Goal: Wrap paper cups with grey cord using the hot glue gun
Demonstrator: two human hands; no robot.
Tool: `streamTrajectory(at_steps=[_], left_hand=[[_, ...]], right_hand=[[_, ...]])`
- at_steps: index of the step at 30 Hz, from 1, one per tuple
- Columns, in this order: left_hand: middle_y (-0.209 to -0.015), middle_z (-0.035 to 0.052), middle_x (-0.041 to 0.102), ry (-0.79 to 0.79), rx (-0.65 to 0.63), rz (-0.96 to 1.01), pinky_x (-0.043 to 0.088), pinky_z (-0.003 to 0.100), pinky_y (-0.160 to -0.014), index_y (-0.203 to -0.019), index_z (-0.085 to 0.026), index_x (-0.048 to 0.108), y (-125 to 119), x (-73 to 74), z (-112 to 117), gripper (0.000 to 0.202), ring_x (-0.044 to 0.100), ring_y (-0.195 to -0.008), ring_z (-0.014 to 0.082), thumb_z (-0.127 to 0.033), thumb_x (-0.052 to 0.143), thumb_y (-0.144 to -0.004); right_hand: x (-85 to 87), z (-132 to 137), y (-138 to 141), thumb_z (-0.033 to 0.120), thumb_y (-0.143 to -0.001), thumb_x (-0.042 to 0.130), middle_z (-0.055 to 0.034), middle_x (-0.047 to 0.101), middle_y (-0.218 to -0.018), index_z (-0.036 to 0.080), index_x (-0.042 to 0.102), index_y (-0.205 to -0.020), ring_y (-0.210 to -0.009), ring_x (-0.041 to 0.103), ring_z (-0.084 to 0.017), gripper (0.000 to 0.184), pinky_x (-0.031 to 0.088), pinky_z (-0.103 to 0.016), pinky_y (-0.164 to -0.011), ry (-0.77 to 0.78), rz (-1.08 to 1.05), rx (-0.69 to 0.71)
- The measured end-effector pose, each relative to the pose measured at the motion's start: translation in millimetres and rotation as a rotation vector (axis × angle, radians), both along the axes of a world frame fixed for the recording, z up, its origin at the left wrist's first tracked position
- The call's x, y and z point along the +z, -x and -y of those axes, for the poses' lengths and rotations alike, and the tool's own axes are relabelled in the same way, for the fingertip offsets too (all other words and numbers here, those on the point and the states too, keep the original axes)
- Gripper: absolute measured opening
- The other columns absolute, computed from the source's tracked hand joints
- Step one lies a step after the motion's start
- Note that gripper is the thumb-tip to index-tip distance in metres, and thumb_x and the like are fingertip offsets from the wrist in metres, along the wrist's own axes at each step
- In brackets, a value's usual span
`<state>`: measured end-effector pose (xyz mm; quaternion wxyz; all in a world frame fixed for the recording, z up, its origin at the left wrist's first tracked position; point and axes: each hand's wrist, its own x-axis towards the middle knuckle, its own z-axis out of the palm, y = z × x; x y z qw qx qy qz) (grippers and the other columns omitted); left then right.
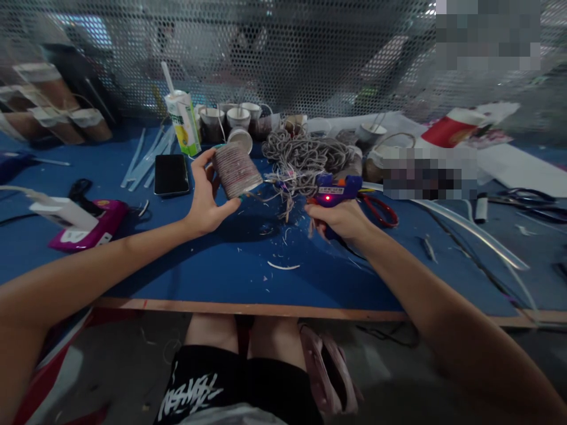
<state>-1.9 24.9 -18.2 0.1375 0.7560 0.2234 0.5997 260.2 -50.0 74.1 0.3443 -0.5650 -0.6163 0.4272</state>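
Note:
My left hand [208,200] grips a cup wrapped in grey-brown cord [237,170], thumb at its lower rim and fingers behind; the cup is tilted above the table. In my right hand [339,219] is a blue hot glue gun [339,188] with a lit red light, its nozzle pointing left toward the cup. Thin stringy strands and scraps [287,183] lie between the cup and the gun. Behind them sits a heap of grey cord [310,150]. My right fingers are partly hidden under the gun.
White-rimmed cups [239,118] stand at the back, beside a drink carton [182,124] with a straw. A black phone [171,175], clear glue sticks [153,153] and a purple power strip [95,224] lie left. Scissors [531,200] and a clear tube [473,230] lie right.

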Motion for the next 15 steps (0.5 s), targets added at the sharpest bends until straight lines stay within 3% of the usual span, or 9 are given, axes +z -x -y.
streamTrajectory(at_steps=[10, 15], left_hand=[[-0.145, 0.0103, 0.030, -0.054, 0.008, 0.085, 0.045, 0.051, -0.112, -0.146, -0.038, 0.020, -2.4, -3.9, -2.9, 0.091, 0.044, -0.135, 0.0303, -0.069, 0.070, -0.077], [-0.145, 0.0108, 0.030, -0.018, 0.045, 0.079, 0.045, 0.050, -0.111, -0.147, -0.036, 0.018, -5.1, -6.5, -3.5, 0.090, 0.043, -0.135, 0.0300, -0.065, 0.070, -0.079]], right_hand=[[-3.8, -5.8, -3.3, 0.030, -0.072, 0.072, 0.0015, 0.047, -0.041, 0.024, 0.044, -0.052, -0.034, 0.043, -0.011, 0.035, 0.036, -0.026, -0.031, -0.069, 0.014, -0.003], [8.7, 0.2, -21.9, 0.039, -0.081, 0.068, -0.0020, 0.054, -0.054, 0.024, 0.049, -0.059, -0.046, 0.051, -0.016, 0.032, 0.043, -0.032, -0.049, -0.321, 0.415, -0.091]])
